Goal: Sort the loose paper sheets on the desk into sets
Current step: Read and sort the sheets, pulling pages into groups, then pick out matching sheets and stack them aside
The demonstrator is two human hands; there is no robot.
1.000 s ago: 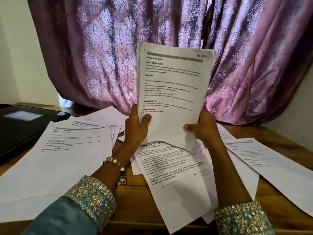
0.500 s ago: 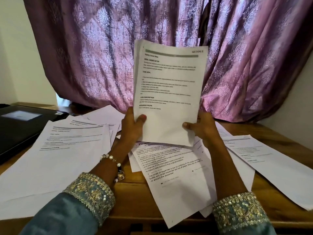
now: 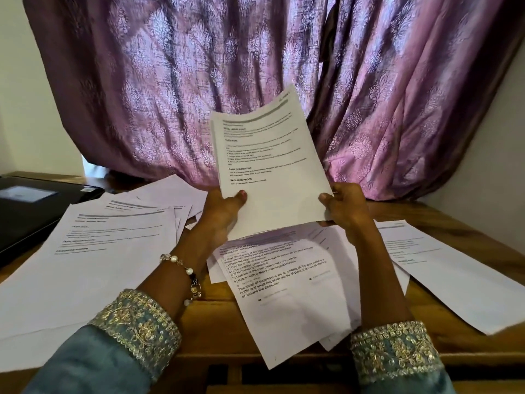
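holding a sheaf [image 3: 270,177] of printed sheets tilted above the desk [image 3: 443,223], the left hand [image 3: 224,211] pinches its lower left edge, thumb on the front, and the right hand [image 3: 345,206] pinches the lower right corner. more sheets [image 3: 93,251] lie fanned across the wooden desk on both sides and beneath. a purple curtain [image 3: 170,81] hangs behind; a black device [image 3: 34,206] sits far left.

sheets [image 3: 93,260] on desk [image 3: 218,311], curtain [image 3: 170,89] behind
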